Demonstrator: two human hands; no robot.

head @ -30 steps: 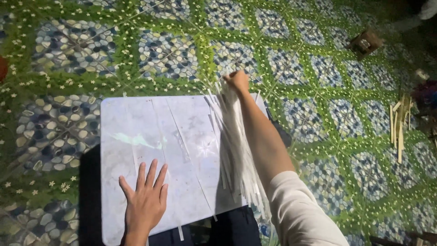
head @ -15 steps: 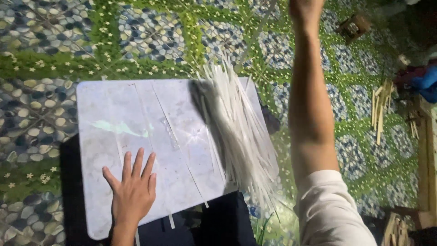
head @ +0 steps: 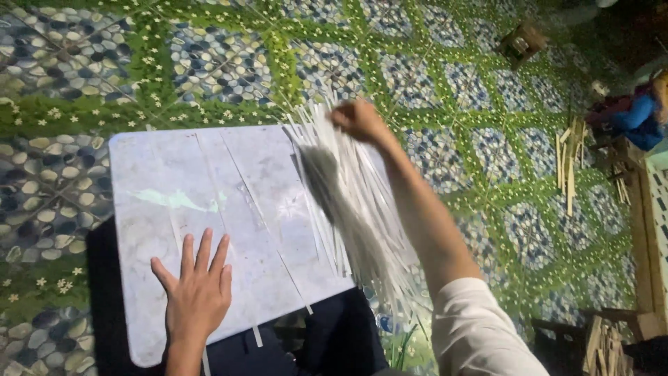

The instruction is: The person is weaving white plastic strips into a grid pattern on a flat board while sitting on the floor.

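Note:
A pale marbled board (head: pixel 174 174) rests on my lap. My left hand (head: pixel 197 292) lies flat on its near part, fingers spread, holding nothing. My right hand (head: pixel 358 120) hovers over the board's far right corner with its fingers closed; the motion blur hides whether it grips a strip. Beneath it a bundle of long thin pale strips (head: pixel 348 202) lies along the board's right edge and hangs off the near side. A few single strips (head: pixel 240 188) lie lengthwise on the board.
The floor (head: pixel 209 56) is tiled in green with blue pebble diamonds. More pale sticks (head: pixel 569 157) lie on the floor at the right. A blue object (head: pixel 637 118) and wooden furniture (head: pixel 643 230) stand at the right edge; a small brown box (head: pixel 522 40) sits far off.
My right arm swung up and away over the floor, then came back down to the board's far right corner. The bundle of strips has shifted. My left hand stayed flat on the board.

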